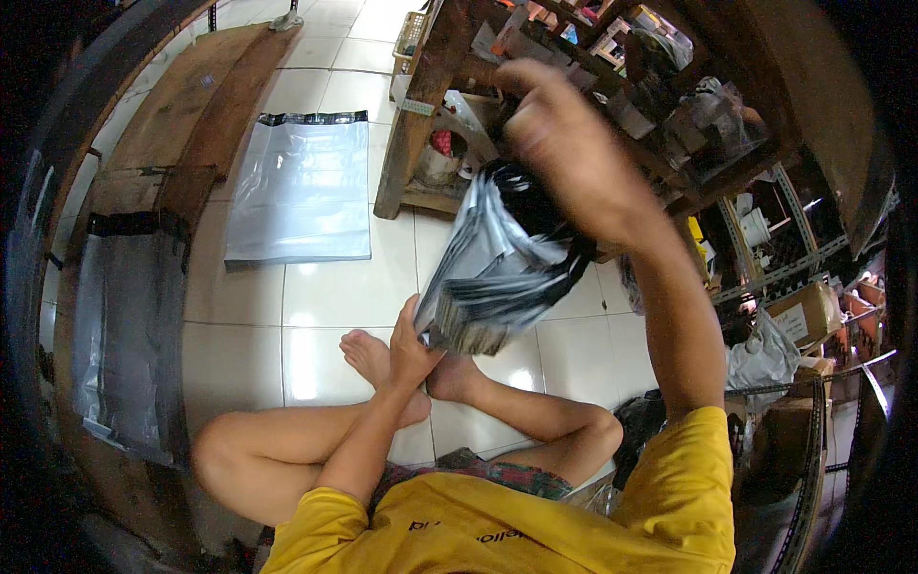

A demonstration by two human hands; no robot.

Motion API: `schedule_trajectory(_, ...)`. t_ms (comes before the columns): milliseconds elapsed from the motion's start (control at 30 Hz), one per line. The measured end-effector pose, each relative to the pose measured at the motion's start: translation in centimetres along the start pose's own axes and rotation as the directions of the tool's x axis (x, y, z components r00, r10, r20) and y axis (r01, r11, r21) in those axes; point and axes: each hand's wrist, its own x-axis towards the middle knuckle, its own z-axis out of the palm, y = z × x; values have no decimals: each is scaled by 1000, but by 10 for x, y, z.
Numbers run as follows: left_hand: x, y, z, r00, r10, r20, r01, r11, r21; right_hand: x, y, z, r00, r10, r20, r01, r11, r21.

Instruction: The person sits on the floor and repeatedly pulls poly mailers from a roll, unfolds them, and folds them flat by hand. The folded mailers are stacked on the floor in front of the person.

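Observation:
A thick stack of grey and black plastic mailing bags is tilted up in front of my crossed legs, its edges fanned and bent. My left hand grips the stack's lower left corner, its fingers partly hidden by the bags. Raised over the stack's far right end, my right hand is smeared by motion, so its grip is unclear. A neat flat pile of similar grey bags with a black top strip lies on the floor to the far left.
Another grey bag pile lies on the wooden planks at left. A cluttered wooden shelf stands at the far right. Metal racks hold a cardboard box and a white plastic bag. White tiles cover the floor.

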Motion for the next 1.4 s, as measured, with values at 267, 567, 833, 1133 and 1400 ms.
schedule_trajectory(267, 13, 8, -1, 999, 35, 10, -35, 999, 4, -39, 14, -36, 939, 191, -287, -126, 965, 230)
schedule_trajectory(567, 22, 61, -4, 985, 169, 30, -171, 983, 63, -231, 126, 171, 850, 526, 26, -490, 772, 404)
schedule_trajectory(833, -15, 57, 33, 905, -356, 231, 275, 906, 322, -300, 137, 200, 721, 400, 565, -648, 678, 346)
schedule_trajectory(1133, -7, 41, 67, 686, -383, 619, 188, 915, 358, -335, 169, 176, 605, 541, 584, -792, 335, 510)
schedule_trajectory(1400, -1, 63, 77, 586, -556, 589, 160, 792, 589, -372, 265, 168, 530, 774, 346, -825, 565, 0)
